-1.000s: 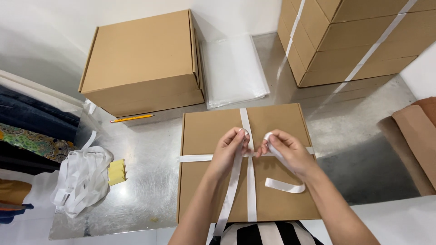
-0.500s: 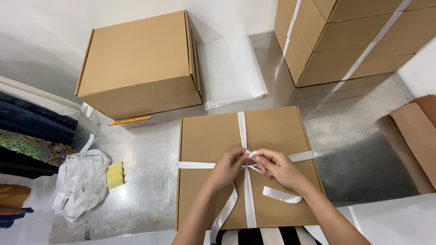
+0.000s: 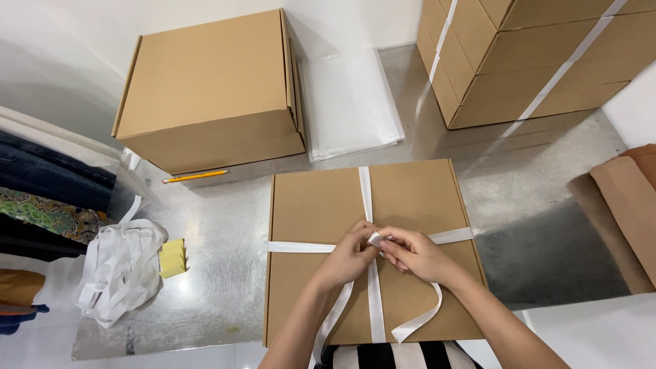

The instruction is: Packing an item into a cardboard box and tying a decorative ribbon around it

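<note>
My left hand [image 3: 350,254] and right hand [image 3: 415,254] have lowered, both pinching the white flat ribbon [image 3: 372,239] at centre of the flat brown cardboard box [image 3: 311,212]; knot tightening.

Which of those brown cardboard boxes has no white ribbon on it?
The closed box at the back left, above the yellow pencil. The near box and the stacked boxes all carry ribbon.

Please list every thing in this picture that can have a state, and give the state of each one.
Flat box: closed, white ribbon crossed over the lid.
Ribbon: ends loose, held at the crossing.
Left hand: pinching the ribbon.
Right hand: pinching the ribbon.
Large box: closed, no ribbon.
Stacked boxes: closed, tied with ribbon.
Ribbon pile: loose, tangled.
Pencil: lying flat.
</note>
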